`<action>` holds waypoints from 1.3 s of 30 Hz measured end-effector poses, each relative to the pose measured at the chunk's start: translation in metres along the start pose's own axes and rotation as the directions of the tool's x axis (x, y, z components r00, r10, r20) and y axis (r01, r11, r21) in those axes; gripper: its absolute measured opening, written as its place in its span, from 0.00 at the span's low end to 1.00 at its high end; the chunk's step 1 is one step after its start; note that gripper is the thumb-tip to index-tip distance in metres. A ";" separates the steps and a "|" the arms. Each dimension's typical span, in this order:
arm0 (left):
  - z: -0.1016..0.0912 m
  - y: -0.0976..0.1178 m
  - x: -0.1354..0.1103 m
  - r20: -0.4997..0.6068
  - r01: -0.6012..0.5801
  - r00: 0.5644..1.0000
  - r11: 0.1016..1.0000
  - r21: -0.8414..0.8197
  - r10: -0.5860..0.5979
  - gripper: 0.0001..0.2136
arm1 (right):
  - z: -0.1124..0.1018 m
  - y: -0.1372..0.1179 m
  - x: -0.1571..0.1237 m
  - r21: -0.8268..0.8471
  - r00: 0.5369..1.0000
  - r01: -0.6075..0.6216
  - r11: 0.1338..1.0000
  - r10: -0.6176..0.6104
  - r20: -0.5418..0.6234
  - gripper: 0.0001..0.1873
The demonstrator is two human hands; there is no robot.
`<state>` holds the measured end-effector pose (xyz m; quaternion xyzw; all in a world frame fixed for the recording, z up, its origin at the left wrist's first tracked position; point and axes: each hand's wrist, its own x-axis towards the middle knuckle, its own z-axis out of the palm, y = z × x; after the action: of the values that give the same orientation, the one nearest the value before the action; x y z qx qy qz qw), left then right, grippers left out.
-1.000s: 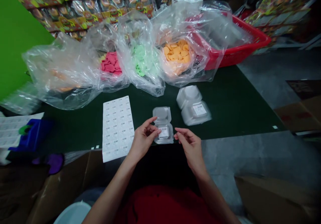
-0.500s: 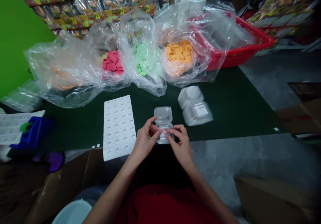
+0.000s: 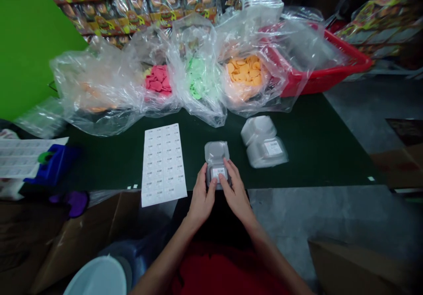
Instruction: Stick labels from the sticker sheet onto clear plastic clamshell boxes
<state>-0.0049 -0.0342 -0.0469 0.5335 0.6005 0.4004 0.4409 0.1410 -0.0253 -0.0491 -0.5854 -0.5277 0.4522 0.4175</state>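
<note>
Alongside, label sheet (image 3: 163,165) and container stack (image 3: 263,143); left hand (image 3: 201,198), right hand (image 3: 235,192) together around clamshell (image 3: 216,159).

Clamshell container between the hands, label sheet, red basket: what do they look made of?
Clamshell container: probably thin plastic, glossy and see-through, with light glinting along its rims.
Label sheet: likely paper, matte white, without glare; any backing can't be told.
Red basket: seemingly moulded plastic, smooth with a soft sheen, similar colour across wall and rim.
</note>
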 end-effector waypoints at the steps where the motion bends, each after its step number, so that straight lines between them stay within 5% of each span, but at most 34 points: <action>1: -0.001 -0.001 -0.005 -0.005 0.020 1.000 0.999 -0.028 -0.020 0.28 | 0.000 -0.001 0.000 0.011 1.000 0.008 1.000 -0.008 0.028 0.31; 4: -0.006 -0.004 -0.014 -0.035 0.085 0.995 0.987 -0.139 -0.090 0.27 | -0.001 -0.009 -0.002 -0.029 0.999 0.028 0.999 -0.027 0.029 0.32; 9: -0.012 -0.009 -0.016 -0.057 0.128 0.986 0.939 -0.320 -0.154 0.28 | 0.015 -0.023 -0.011 -0.304 0.992 0.098 0.948 -0.115 -0.041 0.57; 13: -0.020 -0.008 -0.014 -0.136 0.104 0.977 0.928 -0.358 -0.162 0.27 | 0.031 -0.024 -0.011 -0.400 0.983 0.143 0.905 -0.178 -0.051 0.53; 24: -0.041 -0.009 -0.013 -0.231 0.014 0.970 0.959 -0.282 -0.081 0.19 | 0.002 -0.031 -0.003 0.087 0.998 0.066 0.994 -0.064 -0.028 0.51; 28: -0.047 -0.007 -0.011 -0.276 0.001 0.959 0.974 -0.227 -0.066 0.18 | -0.027 -0.050 -0.005 0.042 0.964 0.227 0.973 -0.218 -0.152 0.37; 30: -0.052 -0.010 -0.008 -0.321 -0.029 0.946 0.977 -0.211 -0.041 0.19 | -0.052 -0.061 -0.001 -0.149 0.899 0.321 0.935 -0.350 -0.263 0.34; 33: -0.058 -0.016 -0.004 -0.353 -0.053 0.936 0.979 -0.199 -0.021 0.19 | -0.091 -0.064 0.015 -0.462 0.808 0.302 0.834 -0.481 -0.341 0.34; 39: -0.060 -0.018 0.001 -0.351 -0.048 0.936 0.982 -0.181 -0.019 0.19 | -0.129 -0.027 0.057 -0.651 0.911 0.196 0.733 -0.381 -0.155 0.30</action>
<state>-0.0672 -0.0360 -0.0465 0.4142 0.6255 0.5467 0.3718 0.2613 0.0328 0.0036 -0.6571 -0.6681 0.0945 0.3361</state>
